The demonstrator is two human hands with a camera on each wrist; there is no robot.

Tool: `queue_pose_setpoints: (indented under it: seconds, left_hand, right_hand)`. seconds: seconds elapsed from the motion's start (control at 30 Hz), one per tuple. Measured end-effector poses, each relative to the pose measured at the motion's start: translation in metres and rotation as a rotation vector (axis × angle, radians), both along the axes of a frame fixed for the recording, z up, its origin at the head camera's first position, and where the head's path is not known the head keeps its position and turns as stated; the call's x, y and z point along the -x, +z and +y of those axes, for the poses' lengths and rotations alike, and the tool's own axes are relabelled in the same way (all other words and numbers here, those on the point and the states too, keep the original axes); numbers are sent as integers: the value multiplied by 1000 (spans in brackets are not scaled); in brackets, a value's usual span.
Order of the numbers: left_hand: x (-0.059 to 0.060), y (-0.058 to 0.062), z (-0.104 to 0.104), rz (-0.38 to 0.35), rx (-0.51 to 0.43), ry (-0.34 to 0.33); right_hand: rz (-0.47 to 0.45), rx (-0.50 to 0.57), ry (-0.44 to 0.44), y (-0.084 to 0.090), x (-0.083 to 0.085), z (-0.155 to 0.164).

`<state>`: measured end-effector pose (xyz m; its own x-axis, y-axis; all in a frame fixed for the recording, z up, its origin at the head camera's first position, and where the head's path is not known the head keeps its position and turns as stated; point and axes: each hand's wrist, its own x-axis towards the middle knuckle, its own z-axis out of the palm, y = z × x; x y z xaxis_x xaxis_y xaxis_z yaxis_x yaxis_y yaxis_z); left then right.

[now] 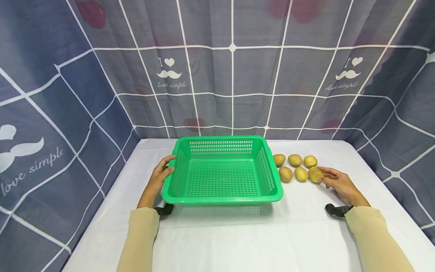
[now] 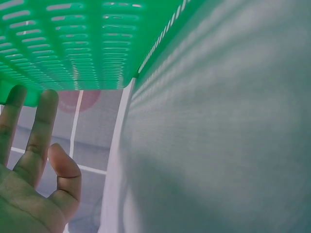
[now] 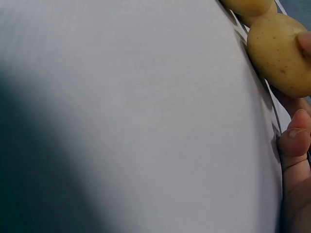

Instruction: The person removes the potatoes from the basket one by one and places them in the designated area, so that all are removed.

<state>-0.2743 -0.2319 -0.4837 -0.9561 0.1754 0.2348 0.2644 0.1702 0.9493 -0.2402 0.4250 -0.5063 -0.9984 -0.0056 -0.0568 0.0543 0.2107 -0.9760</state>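
A green plastic basket [image 1: 221,199] with slotted walls sits on the white-covered table, its inside bare. At its left end is my left hand [image 1: 159,177], fingertips at the rim. In the left wrist view those fingers [image 2: 43,119] look mostly straight, near the slotted wall. Several yellow-brown potatoes lie in two rows to the right of the basket. My right hand [image 1: 341,185] holds the front-row potato [image 1: 315,175] farthest right, with fingers behind it and the thumb in front. The right wrist view shows a fingertip on that potato [image 3: 277,56]; part of the hand is cut off.
Next to the held one lie a front-row potato [image 1: 301,174] and, behind, a back-row potato [image 1: 310,161]. The leftmost potatoes are close to the basket's right wall. A grey checked curtain [image 1: 210,75] surrounds the table [image 1: 238,241] at the back and both sides.
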Motion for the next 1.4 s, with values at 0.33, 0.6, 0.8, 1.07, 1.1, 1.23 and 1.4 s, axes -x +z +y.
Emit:
queue_pose_setpoints:
  seconds: [0.33, 0.6, 0.8, 1.07, 1.1, 1.23, 1.4]
  left_hand:
    - [-2, 1, -2, 16, -7, -4]
    - [-2, 1, -4, 30, 0, 5]
    - [-1, 1, -5, 15, -6, 7]
    - [-3, 4, -4, -3, -17, -5]
    - [-3, 4, -4, -1, -12, -3]
    - [-3, 4, -4, -3, 0, -5]
    - [-3, 4, -4, -48, 5, -42]
  right_hand:
    - [-7, -37, -9, 3, 0, -1]
    - [24, -41, -1, 4, -3, -1]
    - [33, -19, -19, 6, -4, -2]
    - [46, 44, -30, 7, -5, -4]
    - [49, 53, -29, 6, -6, -4]
    - [63, 142, -55, 4, -9, -6]
    - [103, 233, -119, 0, -14, -10]
